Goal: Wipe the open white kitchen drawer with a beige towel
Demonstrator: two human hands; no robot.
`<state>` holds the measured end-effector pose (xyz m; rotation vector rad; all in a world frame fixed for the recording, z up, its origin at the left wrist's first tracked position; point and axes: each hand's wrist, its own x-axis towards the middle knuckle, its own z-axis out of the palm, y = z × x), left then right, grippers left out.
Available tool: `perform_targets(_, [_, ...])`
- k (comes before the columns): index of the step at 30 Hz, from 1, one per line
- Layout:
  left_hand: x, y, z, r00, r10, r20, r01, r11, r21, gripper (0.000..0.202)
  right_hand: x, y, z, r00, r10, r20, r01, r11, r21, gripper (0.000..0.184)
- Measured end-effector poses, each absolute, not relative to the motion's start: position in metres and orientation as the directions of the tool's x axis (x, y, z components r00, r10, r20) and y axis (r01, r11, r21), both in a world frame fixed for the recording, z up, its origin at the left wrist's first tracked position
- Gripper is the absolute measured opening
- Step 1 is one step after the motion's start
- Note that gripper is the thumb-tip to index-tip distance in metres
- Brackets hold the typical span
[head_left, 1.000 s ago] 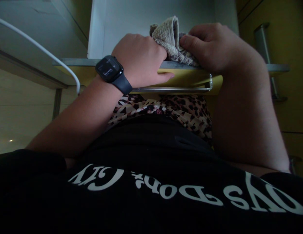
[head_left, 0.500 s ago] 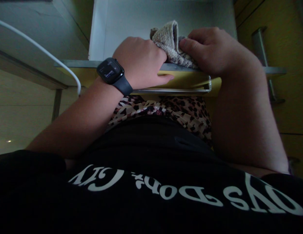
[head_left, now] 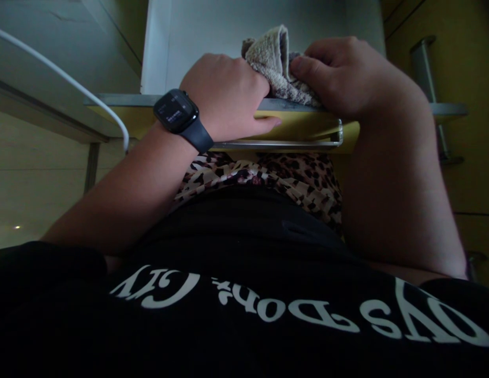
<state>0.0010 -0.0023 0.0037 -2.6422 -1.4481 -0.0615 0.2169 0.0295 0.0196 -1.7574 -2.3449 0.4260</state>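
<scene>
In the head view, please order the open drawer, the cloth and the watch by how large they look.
1. drawer: largest.
2. cloth: clearly smaller.
3. watch: smallest, although slightly nearer the camera.

white lettering runs across the black shirt [head_left: 252, 302]; from here i read only "don" mid-line, the rest unclear. the watch [head_left: 176, 111] screen's text is too small.

Forearms reach forward; left hand [head_left: 228, 94] and right hand [head_left: 342, 76] close together, fingers [head_left: 307, 67] clenched.
</scene>
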Motion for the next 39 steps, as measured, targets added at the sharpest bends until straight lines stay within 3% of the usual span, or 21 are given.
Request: perform_targets(39, [0.0010,-0.0019,0.0031,0.523,0.848,0.084,0.851,-0.515,-0.102,0.079,0.2170,0.0273,0.0215,-0.299,0.954,-0.010,0.901,0.279,-0.333,0.044])
